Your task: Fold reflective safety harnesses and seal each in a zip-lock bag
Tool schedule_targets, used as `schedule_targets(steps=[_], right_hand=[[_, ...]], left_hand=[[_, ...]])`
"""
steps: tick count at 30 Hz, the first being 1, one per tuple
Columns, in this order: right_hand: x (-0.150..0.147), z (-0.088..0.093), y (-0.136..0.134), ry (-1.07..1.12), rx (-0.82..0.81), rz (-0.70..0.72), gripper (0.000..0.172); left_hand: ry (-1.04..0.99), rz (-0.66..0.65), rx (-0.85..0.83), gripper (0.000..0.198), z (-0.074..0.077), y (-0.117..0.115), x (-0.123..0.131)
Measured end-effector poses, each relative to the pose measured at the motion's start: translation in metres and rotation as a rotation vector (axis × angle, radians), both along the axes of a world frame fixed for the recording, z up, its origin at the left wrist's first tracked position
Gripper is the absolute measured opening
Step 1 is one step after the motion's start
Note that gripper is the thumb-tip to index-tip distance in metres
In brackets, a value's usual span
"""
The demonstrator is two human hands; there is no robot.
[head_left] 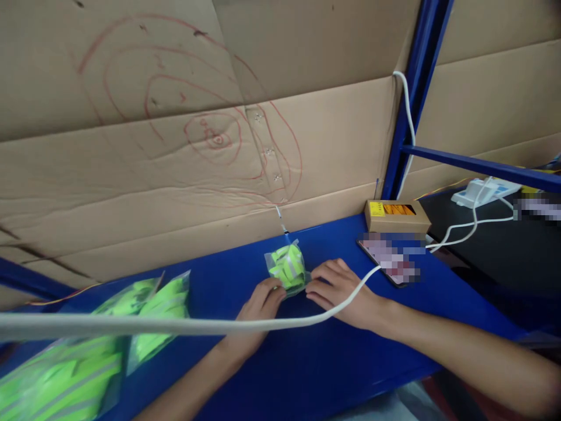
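A small clear bag holding folded neon-green fabric with grey reflective strips stands on the blue table. My left hand pinches the bag's lower left corner with fingers curled. My right hand lies to the right of the bag, fingers together and touching its right edge. A white cable runs across in front of both hands and partly hides them.
Several flat bags of the same neon-green fabric lie at the left of the table. A phone and a small cardboard box sit at the right, with a white power strip beyond. Cardboard sheets form the back wall; blue shelf posts stand right.
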State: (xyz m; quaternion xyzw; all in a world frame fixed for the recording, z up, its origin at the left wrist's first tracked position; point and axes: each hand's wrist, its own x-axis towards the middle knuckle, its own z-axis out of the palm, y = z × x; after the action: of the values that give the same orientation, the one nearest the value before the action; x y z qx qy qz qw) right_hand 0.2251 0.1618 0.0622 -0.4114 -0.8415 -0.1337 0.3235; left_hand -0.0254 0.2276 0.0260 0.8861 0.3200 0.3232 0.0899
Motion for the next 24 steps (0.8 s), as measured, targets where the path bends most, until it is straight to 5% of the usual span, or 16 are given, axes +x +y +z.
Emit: schedule_targets(steps=[7,13,24], right_hand=[[-0.018,0.000,-0.011,-0.386,0.076,0.026,0.021],[-0.024,-0.009,-0.010,-0.427,0.253,0.052,0.018],[-0.023,-0.016,-0.004,-0.350,0.254,0.056,0.019]], left_hand=[[-0.010,-0.016,0.059,0.018,0.015,-0.027,0.012],[0.142,0.084,0.168,0.017,0.023,-0.040,0.008],[0.260,-0.086,0.373,0.015,0.018,-0.030,-0.003]])
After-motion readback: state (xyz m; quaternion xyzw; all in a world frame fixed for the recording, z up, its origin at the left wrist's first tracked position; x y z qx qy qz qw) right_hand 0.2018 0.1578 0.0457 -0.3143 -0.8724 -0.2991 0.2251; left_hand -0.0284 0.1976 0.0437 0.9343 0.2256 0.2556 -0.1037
